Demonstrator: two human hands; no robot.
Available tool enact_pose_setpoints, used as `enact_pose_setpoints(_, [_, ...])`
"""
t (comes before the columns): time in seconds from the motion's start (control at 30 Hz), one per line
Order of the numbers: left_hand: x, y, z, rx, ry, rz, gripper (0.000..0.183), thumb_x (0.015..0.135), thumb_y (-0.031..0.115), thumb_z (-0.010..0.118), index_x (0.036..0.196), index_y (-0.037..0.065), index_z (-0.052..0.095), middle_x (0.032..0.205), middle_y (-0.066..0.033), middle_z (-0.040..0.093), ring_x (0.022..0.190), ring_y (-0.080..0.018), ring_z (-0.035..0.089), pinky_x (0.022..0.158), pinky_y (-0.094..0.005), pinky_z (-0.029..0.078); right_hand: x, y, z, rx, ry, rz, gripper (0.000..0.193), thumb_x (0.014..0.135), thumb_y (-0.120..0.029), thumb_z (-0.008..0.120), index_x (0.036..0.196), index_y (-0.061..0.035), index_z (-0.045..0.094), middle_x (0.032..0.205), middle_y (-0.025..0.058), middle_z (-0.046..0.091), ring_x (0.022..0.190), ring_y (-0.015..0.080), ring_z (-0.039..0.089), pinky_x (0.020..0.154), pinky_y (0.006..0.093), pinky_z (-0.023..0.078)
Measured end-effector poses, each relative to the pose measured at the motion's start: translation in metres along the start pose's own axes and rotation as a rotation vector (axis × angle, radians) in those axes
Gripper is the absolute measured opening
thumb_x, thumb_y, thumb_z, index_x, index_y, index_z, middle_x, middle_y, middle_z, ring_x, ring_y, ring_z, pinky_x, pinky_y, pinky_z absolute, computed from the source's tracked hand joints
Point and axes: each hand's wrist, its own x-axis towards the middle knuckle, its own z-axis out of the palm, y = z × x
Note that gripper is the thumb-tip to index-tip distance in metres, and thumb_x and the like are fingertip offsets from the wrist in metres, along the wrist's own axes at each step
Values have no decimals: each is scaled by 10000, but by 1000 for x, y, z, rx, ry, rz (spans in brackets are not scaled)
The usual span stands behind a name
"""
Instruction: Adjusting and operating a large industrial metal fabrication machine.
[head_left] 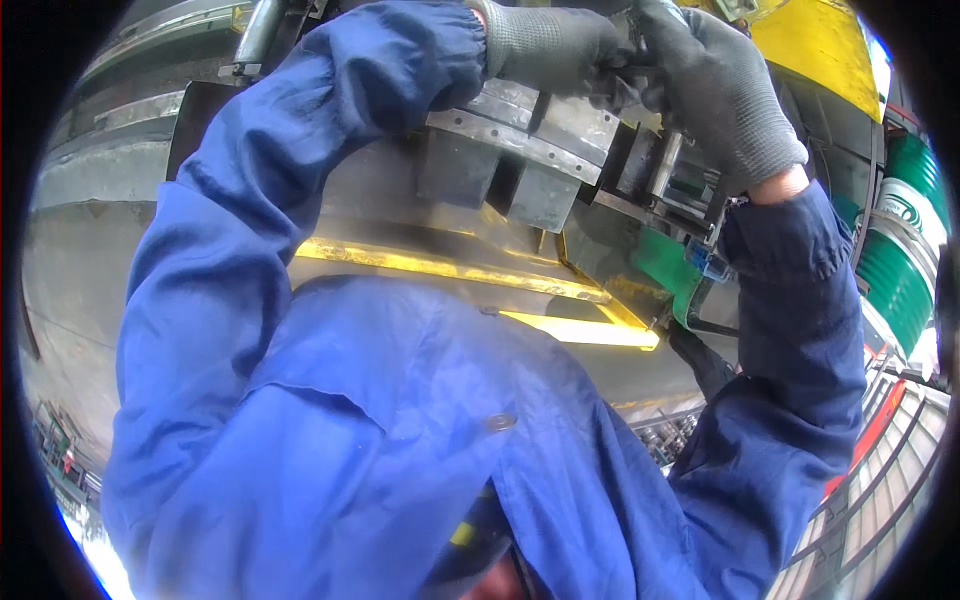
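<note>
Both my hands wear grey knitted work gloves and meet at the top of the view, in front of a metal machine. My left hand (pixel 560 48) reaches across from the left, its fingers curled against the right one. My right hand (pixel 722 92) is closed beside it, around something dark and metallic that the gloves mostly hide. Just below them runs a steel bar with a row of holes (pixel 520 140), with grey metal blocks (pixel 543 195) under it. A shiny metal rod (pixel 665 166) slants down below my right hand.
Yellow painted frame bars (pixel 450 267) cross in front of my body. A yellow panel (pixel 815 50) stands at the upper right, and a green drum with a white band (pixel 905 262) at the far right. A green metal piece (pixel 668 268) hangs near my right forearm. Slatted flooring (pixel 890 470) lies lower right.
</note>
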Motion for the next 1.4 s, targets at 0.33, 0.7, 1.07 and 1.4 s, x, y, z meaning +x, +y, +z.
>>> enact_pose_setpoints(0.33, [9,-22,5,-179,-14,-61,84,805,31,639,882,12,667,785,-59,663,664,-198,502,651,-332,457,-16,22,0,947,-40,95,301,1011,-253,482,981,22,601,848,120,641,678,189,578,629,258,482])
enact_pose_setpoints(0.7, [-10,6,12,-527,96,-191,115,774,-5,602,864,7,672,764,-36,648,669,-161,497,631,-313,442,-41,44,23,680,308,-320,249,957,-164,596,1074,54,568,840,115,673,656,213,629,588,293,525])
enact_pose_setpoints(1.07, [4,9,7,-145,-15,-145,129,811,17,582,878,20,692,729,-24,646,627,-150,487,621,-285,441,-46,23,0,-620,193,-436,311,892,-152,683,1131,18,580,836,84,666,674,202,644,602,269,524])
enact_pose_setpoints(1.4, [-6,-5,-9,-295,-27,-100,103,862,76,595,875,15,677,717,-24,634,624,-147,452,614,-297,427,-49,-9,4,597,61,120,136,922,-148,643,1024,-61,622,773,42,630,603,148,595,523,271,467])
